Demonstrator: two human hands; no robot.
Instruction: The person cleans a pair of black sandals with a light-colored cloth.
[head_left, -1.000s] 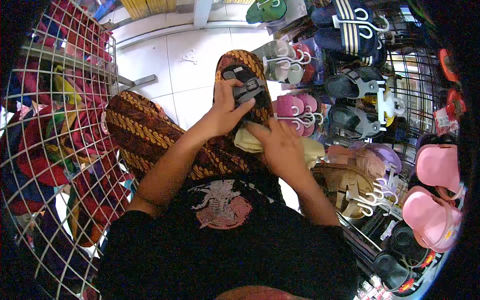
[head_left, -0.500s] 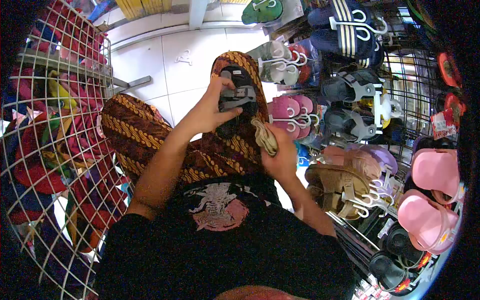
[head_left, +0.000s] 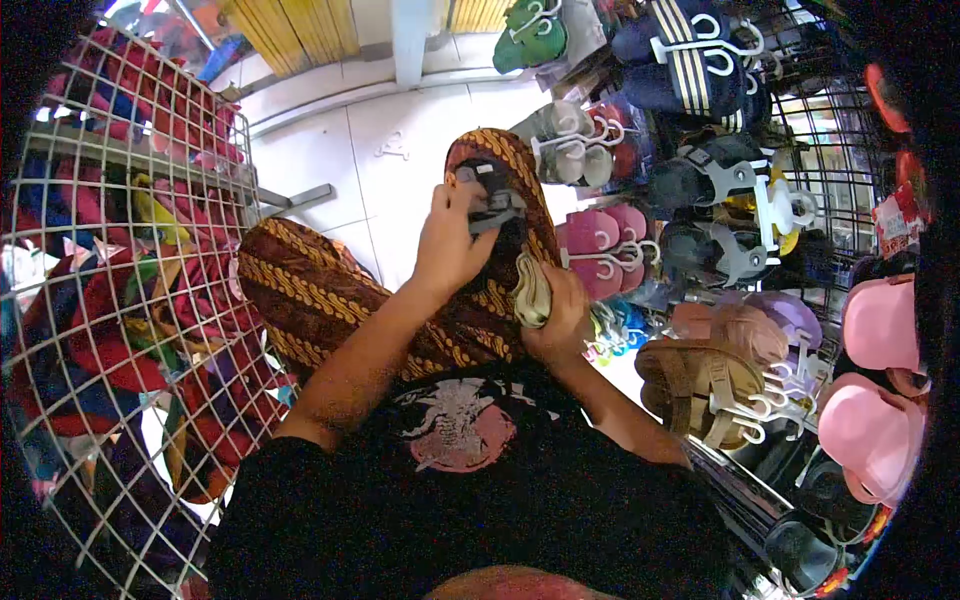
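Note:
A black sandal with grey straps point(head_left: 505, 205) lies on my raised leg in brown patterned trousers point(head_left: 340, 305). My left hand point(head_left: 450, 235) grips its strap with bent fingers, over the sandal's left side. Just below and to the right, my right hand point(head_left: 562, 315) is wrapped round a folded beige cloth point(head_left: 532, 292), close to the sandal's lower end. The sandal's lower part is dark and hard to make out.
A wire basket point(head_left: 150, 260) of colourful footwear stands on the left. Sandals on white hangers, among them pink ones point(head_left: 605, 250) and brown ones point(head_left: 700, 385), hang on the right. A white hanger point(head_left: 392, 146) lies on the tiled floor point(head_left: 340, 135).
The view has shifted, so most things appear farther right. My left hand has turned more upright on the strap, which looks lifted and bent. My right hand still holds the cloth.

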